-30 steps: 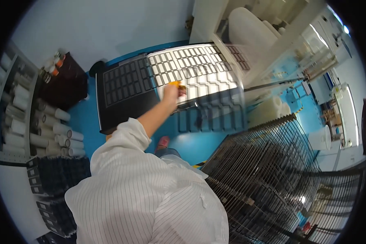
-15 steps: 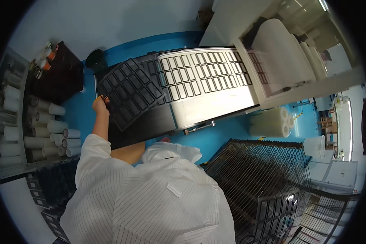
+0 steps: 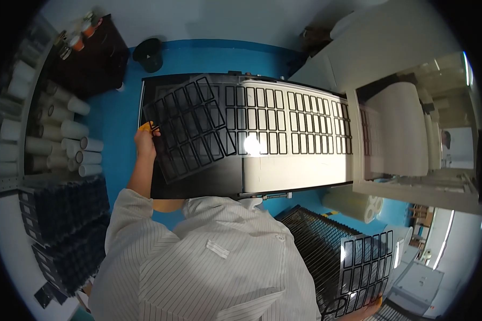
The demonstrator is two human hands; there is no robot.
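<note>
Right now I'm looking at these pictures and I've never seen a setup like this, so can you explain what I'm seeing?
There's no robot here: a head-worn camera looks down at a person's own hands, through a lens that bends straight edges. The left hand pinches the edge of an angled sheet, clear with black rectangular outlines, over the table's dark end. More outlined rectangles lie in rows along the pale surface. At lower right, the right hand is at the bottom edge of a similar second sheet, beside a wire rack; its grip is hard to make out.
</note>
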